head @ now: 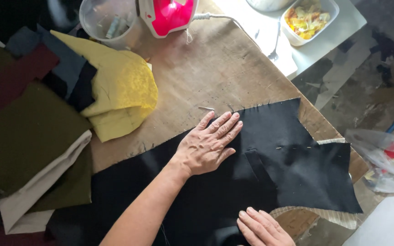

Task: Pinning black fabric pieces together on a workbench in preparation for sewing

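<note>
Worn brown table [215, 68] carries black fabric [297, 159] under 2 flat hands.

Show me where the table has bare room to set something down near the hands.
The bare brown tabletop lies open between the yellow fabric, the pink iron and the black cloth, apart from a pin or two near the cloth's edge. The left side is crowded with stacked fabrics. The left hand and right hand rest on the black cloth.
</note>
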